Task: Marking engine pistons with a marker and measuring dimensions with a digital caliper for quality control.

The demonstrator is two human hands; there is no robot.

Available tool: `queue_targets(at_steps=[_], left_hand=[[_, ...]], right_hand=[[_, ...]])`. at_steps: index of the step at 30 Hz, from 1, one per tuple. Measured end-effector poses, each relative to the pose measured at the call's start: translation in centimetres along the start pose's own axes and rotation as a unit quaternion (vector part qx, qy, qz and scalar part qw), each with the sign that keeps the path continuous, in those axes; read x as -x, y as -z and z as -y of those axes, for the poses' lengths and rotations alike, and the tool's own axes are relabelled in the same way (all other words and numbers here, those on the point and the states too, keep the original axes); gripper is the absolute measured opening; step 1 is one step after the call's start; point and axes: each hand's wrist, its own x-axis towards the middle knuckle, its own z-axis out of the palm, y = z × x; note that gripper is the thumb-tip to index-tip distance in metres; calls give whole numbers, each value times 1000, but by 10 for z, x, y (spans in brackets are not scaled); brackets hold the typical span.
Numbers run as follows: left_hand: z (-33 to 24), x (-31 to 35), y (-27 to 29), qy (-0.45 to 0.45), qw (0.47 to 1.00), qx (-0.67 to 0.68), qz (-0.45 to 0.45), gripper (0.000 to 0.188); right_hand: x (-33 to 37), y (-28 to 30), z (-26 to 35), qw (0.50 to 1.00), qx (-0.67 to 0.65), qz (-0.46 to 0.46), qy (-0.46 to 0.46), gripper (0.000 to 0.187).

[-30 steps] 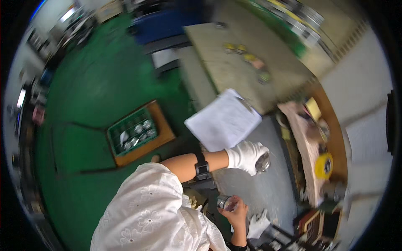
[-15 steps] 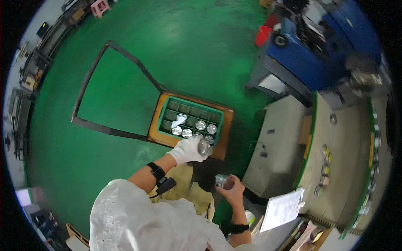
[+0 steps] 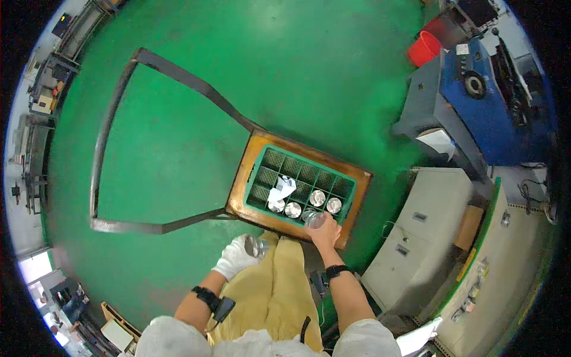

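My left hand (image 3: 235, 257), in a white glove, is closed round a shiny cylindrical metal part (image 3: 256, 246) in front of my legs, to the left of them. My bare right hand (image 3: 326, 231) grips another shiny cylindrical part (image 3: 314, 219) at the near edge of a green divided crate (image 3: 355, 196). Several round metal parts stand in the crate's compartments, among them one (image 3: 317, 198) just beyond my right hand and one (image 3: 292, 209) left of it. A crumpled white piece (image 3: 283, 187), paper or cloth, lies over the crate's left compartments.
The crate rests on a cart with a wooden top (image 3: 241, 199); its dark metal handle (image 3: 98, 149) reaches left over the green floor. To the right are a light grey cabinet (image 3: 416, 226), a blue machine (image 3: 461, 113), a red bucket (image 3: 424, 49) and a shelf (image 3: 476, 291) with small parts.
My left hand has drawn back from the crate toward the lower left, holding a metal part. My right hand has moved from beside the cabinet up to the crate's near edge with its part.
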Motion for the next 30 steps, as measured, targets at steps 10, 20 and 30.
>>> queue_targets(at_steps=[10,20,30], left_hand=[[73,-98,-89,22,986,164,-25,77],[31,-203,-99,-82,984,89,-130,76],[14,-286,-96,-44,985,129,-108,81]], right_hand=[[-146,-145,12,999,39,-37,10,90],[-181,-204,-5,988,114,-87,57,65],[-168,-198,-10,985,93,-149,-2,78]])
